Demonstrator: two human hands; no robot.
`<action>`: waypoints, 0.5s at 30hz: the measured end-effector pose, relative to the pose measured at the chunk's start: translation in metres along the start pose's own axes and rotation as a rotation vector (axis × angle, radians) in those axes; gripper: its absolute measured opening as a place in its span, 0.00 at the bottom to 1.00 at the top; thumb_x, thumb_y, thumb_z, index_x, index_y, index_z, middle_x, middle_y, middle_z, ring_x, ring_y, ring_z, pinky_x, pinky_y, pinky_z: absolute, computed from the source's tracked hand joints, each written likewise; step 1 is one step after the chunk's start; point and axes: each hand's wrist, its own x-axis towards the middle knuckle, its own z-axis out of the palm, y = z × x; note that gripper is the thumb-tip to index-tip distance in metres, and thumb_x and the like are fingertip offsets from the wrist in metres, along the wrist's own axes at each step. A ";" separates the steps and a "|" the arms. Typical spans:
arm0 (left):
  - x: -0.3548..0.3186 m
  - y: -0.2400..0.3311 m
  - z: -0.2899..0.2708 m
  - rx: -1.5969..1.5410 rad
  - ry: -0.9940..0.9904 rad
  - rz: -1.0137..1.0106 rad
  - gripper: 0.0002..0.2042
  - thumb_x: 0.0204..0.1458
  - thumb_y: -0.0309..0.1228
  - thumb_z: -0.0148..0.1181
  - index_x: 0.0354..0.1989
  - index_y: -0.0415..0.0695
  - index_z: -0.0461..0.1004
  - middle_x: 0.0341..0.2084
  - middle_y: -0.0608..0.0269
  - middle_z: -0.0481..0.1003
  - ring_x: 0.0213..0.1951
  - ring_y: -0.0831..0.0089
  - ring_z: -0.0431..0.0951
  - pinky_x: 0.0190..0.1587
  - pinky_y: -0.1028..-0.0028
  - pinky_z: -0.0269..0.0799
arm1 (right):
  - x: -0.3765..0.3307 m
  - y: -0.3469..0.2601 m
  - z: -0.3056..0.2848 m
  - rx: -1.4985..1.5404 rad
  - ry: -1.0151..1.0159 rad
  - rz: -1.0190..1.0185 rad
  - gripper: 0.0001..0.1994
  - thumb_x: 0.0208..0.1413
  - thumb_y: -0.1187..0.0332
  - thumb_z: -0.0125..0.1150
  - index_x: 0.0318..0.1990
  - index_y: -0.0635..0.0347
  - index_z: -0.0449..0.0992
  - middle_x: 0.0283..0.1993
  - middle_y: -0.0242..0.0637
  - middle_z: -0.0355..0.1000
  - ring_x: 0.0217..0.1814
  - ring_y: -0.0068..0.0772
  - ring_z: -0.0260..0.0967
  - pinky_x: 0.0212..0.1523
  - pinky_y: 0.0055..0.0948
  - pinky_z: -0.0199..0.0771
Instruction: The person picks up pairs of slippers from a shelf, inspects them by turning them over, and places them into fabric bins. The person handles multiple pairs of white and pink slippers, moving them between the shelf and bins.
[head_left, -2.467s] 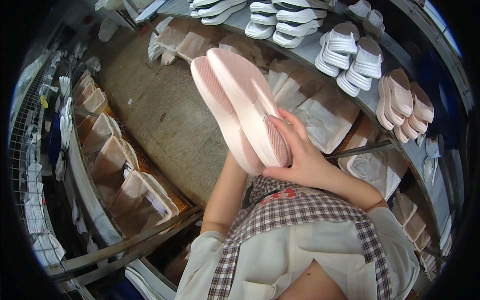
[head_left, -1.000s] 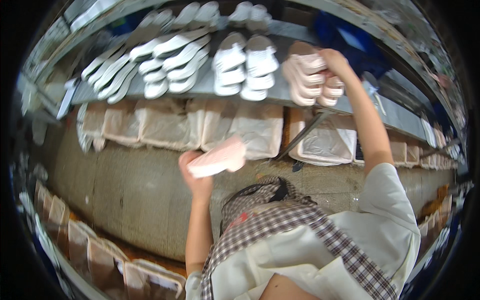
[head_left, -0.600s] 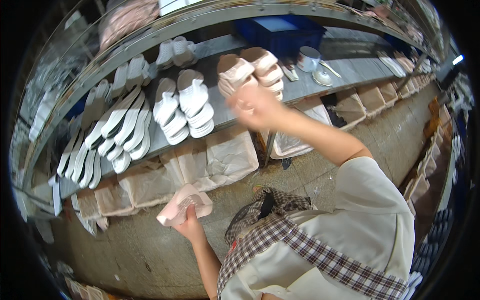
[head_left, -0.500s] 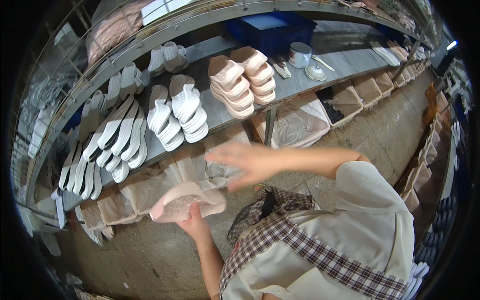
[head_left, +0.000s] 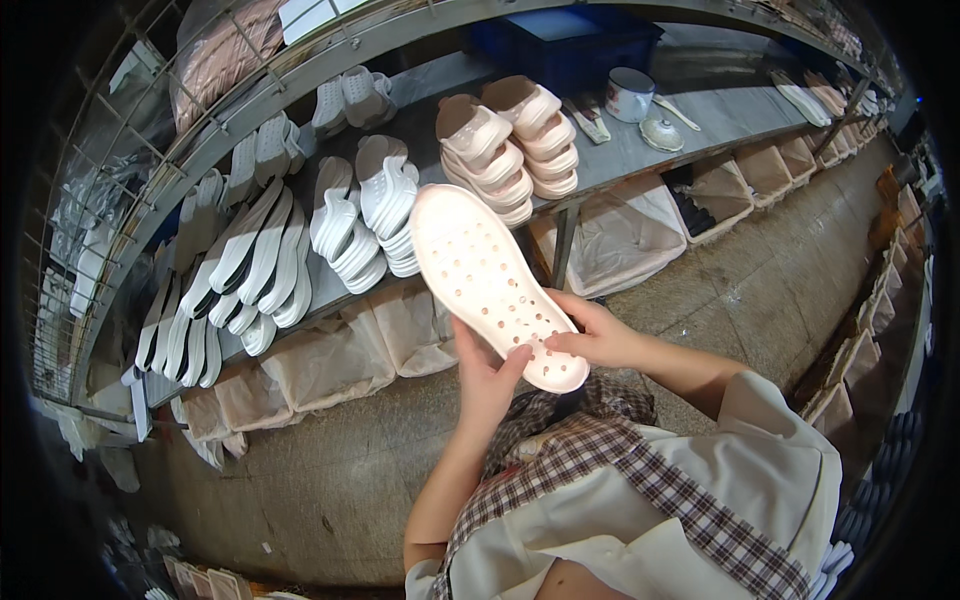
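A pale pink perforated shoe sole (head_left: 475, 265) is tilted up in front of me, its broad end toward the bench and its narrower end toward my body. My left hand (head_left: 485, 375) grips its left edge near the narrow end, with the thumb on the holed face. On the opposite edge my right hand (head_left: 600, 335) is closed too, its thumb pressing on the same face near the holes. The fingers beneath are mostly hidden. Whether an upper is joined to the far side cannot be seen.
A grey bench (head_left: 640, 165) bears stacked pink clogs (head_left: 485, 150), white clogs (head_left: 390, 205), white soles (head_left: 265, 250), an enamel mug (head_left: 629, 95) and a lid (head_left: 661, 134). Lined bins (head_left: 625, 235) stand below it. A metal wire rack (head_left: 190, 190) rises at the left.
My right hand, blurred and reaching over the bins before, now grips the pink piece. My left hand has raised it toward the bench, and its holed face now shows fully.
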 end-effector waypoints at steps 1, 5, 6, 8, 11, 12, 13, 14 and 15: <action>0.003 -0.002 -0.001 0.048 0.018 -0.037 0.42 0.44 0.18 0.57 0.64 0.39 0.35 0.54 0.48 0.58 0.55 0.63 0.65 0.53 0.68 0.66 | 0.002 0.003 -0.002 0.147 -0.005 0.126 0.28 0.52 0.73 0.55 0.61 0.69 0.55 0.54 0.45 0.65 0.55 0.32 0.65 0.53 0.28 0.66; 0.013 -0.007 -0.009 0.133 0.050 -0.177 0.43 0.45 0.19 0.57 0.65 0.39 0.33 0.54 0.46 0.57 0.54 0.61 0.65 0.51 0.68 0.68 | 0.013 0.016 -0.006 0.653 0.016 0.379 0.24 0.53 0.74 0.55 0.58 0.68 0.59 0.52 0.40 0.67 0.51 0.27 0.67 0.51 0.25 0.68; 0.016 -0.009 -0.009 0.127 0.066 -0.226 0.44 0.46 0.20 0.58 0.65 0.39 0.32 0.54 0.46 0.57 0.54 0.61 0.65 0.51 0.68 0.68 | 0.016 0.018 -0.008 0.676 0.047 0.424 0.24 0.53 0.74 0.55 0.57 0.68 0.59 0.52 0.40 0.67 0.51 0.26 0.68 0.51 0.25 0.68; 0.021 -0.010 -0.009 0.169 0.061 -0.098 0.43 0.49 0.25 0.56 0.66 0.39 0.30 0.56 0.44 0.55 0.56 0.58 0.63 0.53 0.64 0.64 | 0.023 0.021 -0.012 0.590 0.047 0.319 0.24 0.52 0.73 0.56 0.57 0.67 0.60 0.52 0.40 0.67 0.51 0.27 0.68 0.51 0.25 0.69; 0.032 -0.010 -0.011 0.115 -0.028 0.074 0.40 0.55 0.38 0.51 0.66 0.40 0.30 0.59 0.45 0.53 0.59 0.57 0.59 0.56 0.62 0.59 | 0.034 0.012 -0.025 0.405 0.029 0.199 0.25 0.51 0.72 0.59 0.57 0.66 0.61 0.51 0.40 0.68 0.50 0.28 0.69 0.49 0.26 0.71; 0.037 -0.009 -0.014 0.033 -0.028 0.051 0.39 0.57 0.43 0.48 0.66 0.39 0.30 0.60 0.45 0.52 0.60 0.57 0.57 0.57 0.61 0.57 | 0.038 0.006 -0.032 0.400 0.014 0.167 0.27 0.49 0.71 0.59 0.57 0.67 0.60 0.49 0.41 0.70 0.46 0.29 0.71 0.46 0.28 0.74; 0.042 -0.009 -0.017 -0.049 -0.024 0.029 0.39 0.58 0.48 0.45 0.66 0.39 0.31 0.61 0.45 0.51 0.61 0.57 0.56 0.58 0.61 0.55 | 0.040 -0.003 -0.040 0.421 0.042 0.154 0.27 0.49 0.71 0.59 0.57 0.68 0.61 0.48 0.42 0.71 0.44 0.29 0.72 0.44 0.28 0.75; 0.048 -0.010 -0.021 0.026 -0.013 0.010 0.38 0.58 0.51 0.41 0.66 0.41 0.33 0.62 0.46 0.51 0.62 0.57 0.55 0.59 0.60 0.54 | 0.043 -0.014 -0.050 0.409 0.082 0.175 0.27 0.48 0.71 0.59 0.57 0.68 0.61 0.47 0.43 0.72 0.42 0.30 0.74 0.42 0.29 0.76; 0.055 -0.013 -0.025 0.096 0.002 -0.007 0.38 0.57 0.55 0.37 0.67 0.43 0.34 0.62 0.48 0.50 0.62 0.57 0.54 0.59 0.59 0.53 | 0.048 -0.025 -0.058 0.408 0.105 0.102 0.27 0.47 0.72 0.59 0.56 0.68 0.61 0.46 0.43 0.72 0.41 0.30 0.74 0.42 0.29 0.77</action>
